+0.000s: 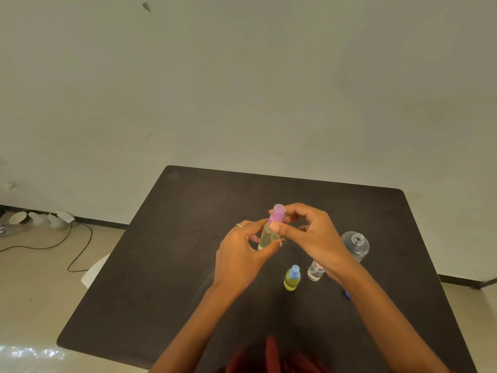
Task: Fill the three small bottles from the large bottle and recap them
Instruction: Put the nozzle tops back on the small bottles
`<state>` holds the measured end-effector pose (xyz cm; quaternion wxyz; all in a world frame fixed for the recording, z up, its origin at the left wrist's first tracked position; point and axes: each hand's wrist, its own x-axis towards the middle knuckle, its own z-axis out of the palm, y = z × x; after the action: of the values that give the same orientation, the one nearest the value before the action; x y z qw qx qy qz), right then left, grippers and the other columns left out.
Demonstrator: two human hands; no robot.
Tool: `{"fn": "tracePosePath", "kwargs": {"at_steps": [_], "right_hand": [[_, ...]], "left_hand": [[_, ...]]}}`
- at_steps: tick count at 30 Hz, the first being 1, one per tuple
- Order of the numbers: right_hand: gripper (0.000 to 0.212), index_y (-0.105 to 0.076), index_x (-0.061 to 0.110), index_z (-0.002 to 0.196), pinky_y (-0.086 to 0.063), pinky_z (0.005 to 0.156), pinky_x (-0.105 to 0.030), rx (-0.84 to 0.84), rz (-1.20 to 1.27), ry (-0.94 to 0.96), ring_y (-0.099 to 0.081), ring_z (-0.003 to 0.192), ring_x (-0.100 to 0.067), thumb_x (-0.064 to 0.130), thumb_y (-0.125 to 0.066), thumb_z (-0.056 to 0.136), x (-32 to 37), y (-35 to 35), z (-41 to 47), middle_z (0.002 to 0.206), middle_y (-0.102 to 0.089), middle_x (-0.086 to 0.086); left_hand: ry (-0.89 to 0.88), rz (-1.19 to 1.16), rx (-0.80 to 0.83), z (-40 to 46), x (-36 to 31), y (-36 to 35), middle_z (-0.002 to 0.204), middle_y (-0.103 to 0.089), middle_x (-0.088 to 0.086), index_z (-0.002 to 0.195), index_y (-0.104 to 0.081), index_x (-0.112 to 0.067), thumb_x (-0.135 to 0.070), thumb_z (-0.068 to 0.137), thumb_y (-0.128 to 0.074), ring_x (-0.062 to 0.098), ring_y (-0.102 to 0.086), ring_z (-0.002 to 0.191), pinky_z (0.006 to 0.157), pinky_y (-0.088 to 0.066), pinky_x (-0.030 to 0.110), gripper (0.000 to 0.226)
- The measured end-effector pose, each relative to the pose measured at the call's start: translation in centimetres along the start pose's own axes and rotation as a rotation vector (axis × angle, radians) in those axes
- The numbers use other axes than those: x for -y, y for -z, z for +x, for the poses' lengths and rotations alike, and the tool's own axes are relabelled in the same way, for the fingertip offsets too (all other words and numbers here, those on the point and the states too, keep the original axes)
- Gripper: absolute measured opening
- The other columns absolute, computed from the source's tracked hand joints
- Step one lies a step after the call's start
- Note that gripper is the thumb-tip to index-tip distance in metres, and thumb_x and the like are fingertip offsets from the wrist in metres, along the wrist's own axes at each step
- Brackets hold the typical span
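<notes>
Pink cap [277, 213] is pinched by the right hand's [312, 232] thumb and fingertips while the left hand [242, 254] grips the body of its small bottle [267, 235] above the table [188, 251], probably so the bottle stays put as the cap is turned or pressed on. Nearer the person stand two more small bottles, a yellowish one with a blue cap [292, 278] and a clear one [316, 270] partly behind the right wrist; one large bottle [356, 244] stands open to the right, making three small and one large.
</notes>
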<state>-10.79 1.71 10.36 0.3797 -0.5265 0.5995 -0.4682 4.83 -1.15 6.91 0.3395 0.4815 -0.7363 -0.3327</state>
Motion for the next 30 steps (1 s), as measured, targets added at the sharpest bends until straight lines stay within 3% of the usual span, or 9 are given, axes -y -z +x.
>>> {"fn": "tracePosePath", "kwargs": {"at_steps": [3, 6, 8, 11, 13, 17, 19, 25, 30], "right_hand": [[0.020, -0.065, 0.027, 0.079, -0.046, 0.063, -0.015, -0.062, 0.024, -0.005, -0.059, 0.079, -0.002, 0.032, -0.081, 0.068, -0.5, -0.4, 0.0, 0.079, -0.066, 0.013], [0.025, -0.062, 0.027, 0.078, -0.045, 0.061, -0.010, -0.085, 0.017, -0.002, -0.058, 0.076, 0.002, 0.034, -0.081, 0.065, -0.7, -0.7, 0.0, 0.077, -0.065, 0.015], [0.028, -0.063, 0.028, 0.083, -0.046, 0.063, -0.014, -0.074, 0.010, 0.001, -0.059, 0.081, -0.001, 0.037, -0.081, 0.064, -0.8, -0.6, 0.0, 0.084, -0.066, 0.012], [0.036, -0.063, 0.034, 0.093, -0.047, 0.065, -0.015, -0.052, 0.018, 0.027, -0.059, 0.088, -0.003, 0.041, -0.080, 0.062, -0.5, -0.2, -0.2, 0.092, -0.067, 0.016], [0.037, -0.064, 0.037, 0.098, -0.048, 0.066, -0.017, -0.045, 0.023, 0.047, -0.059, 0.090, -0.005, 0.031, -0.081, 0.066, -0.3, 0.0, -0.4, 0.096, -0.067, 0.018], [0.033, -0.068, 0.024, 0.107, -0.053, 0.080, -0.042, -0.041, 0.030, 0.003, -0.061, 0.099, -0.014, 0.017, -0.076, 0.076, 0.1, 0.2, -0.6, 0.103, -0.070, 0.008], [0.034, -0.067, 0.021, 0.112, -0.053, 0.085, -0.046, -0.020, 0.032, -0.013, -0.061, 0.102, -0.015, 0.015, -0.073, 0.080, 0.3, 0.4, -0.6, 0.107, -0.069, 0.004], [0.033, -0.068, 0.019, 0.111, -0.054, 0.083, -0.042, 0.007, 0.012, -0.011, -0.062, 0.101, -0.014, 0.016, -0.074, 0.079, 0.4, 0.6, -0.5, 0.106, -0.070, 0.004], [0.025, -0.068, 0.029, 0.089, -0.044, 0.064, -0.018, -0.068, -0.008, 0.024, -0.057, 0.084, -0.004, 0.025, -0.081, 0.069, -0.2, 0.1, -0.4, 0.085, -0.067, 0.015]], "left_hand": [[0.011, 0.004, 0.004, -0.2, 0.0, -0.2, 0.074, -0.059, -0.016, 0.100, -0.067, -0.044, -0.048, 0.073, -0.068, 0.006, -0.057, 0.075, 0.059, -0.042, 0.021, 0.027], [0.007, -0.011, 0.011, -0.3, 0.0, -0.4, 0.073, -0.059, -0.022, 0.086, -0.056, -0.065, -0.052, 0.072, -0.066, 0.004, -0.058, 0.077, 0.061, -0.047, 0.025, 0.022], [0.004, -0.015, 0.013, -0.3, 0.0, -0.4, 0.075, -0.059, -0.026, 0.087, -0.055, -0.068, -0.053, 0.072, -0.066, 0.003, -0.057, 0.079, 0.061, -0.046, 0.022, 0.024], [0.000, -0.016, 0.019, -0.2, 0.0, -0.3, 0.074, -0.058, -0.021, 0.107, -0.065, -0.045, -0.043, 0.077, -0.070, 0.004, -0.056, 0.079, 0.062, -0.045, 0.021, 0.030], [0.007, -0.013, 0.020, -0.2, -0.1, -0.3, 0.076, -0.059, -0.018, 0.108, -0.067, -0.040, -0.039, 0.078, -0.072, 0.004, -0.056, 0.078, 0.061, -0.045, 0.022, 0.031], [0.002, -0.019, 0.024, -0.2, -0.3, -0.3, 0.074, -0.058, -0.016, 0.109, -0.067, -0.040, -0.043, 0.077, -0.071, 0.001, -0.054, 0.076, 0.059, -0.038, 0.017, 0.032], [0.004, -0.026, 0.021, -0.2, -0.4, -0.3, 0.074, -0.058, -0.016, 0.107, -0.068, -0.041, -0.049, 0.074, -0.068, 0.002, -0.053, 0.075, 0.060, -0.039, 0.018, 0.034], [0.000, -0.005, 0.015, -0.2, -0.3, -0.1, 0.074, -0.059, -0.017, 0.105, -0.069, -0.041, -0.041, 0.076, -0.073, 0.005, -0.054, 0.075, 0.061, -0.042, 0.021, 0.029], [-0.001, 0.008, 0.012, -0.4, -0.5, -0.1, 0.074, -0.058, -0.018, 0.108, -0.066, -0.044, -0.043, 0.076, -0.070, 0.004, -0.054, 0.079, 0.058, -0.037, 0.018, 0.033]]}}
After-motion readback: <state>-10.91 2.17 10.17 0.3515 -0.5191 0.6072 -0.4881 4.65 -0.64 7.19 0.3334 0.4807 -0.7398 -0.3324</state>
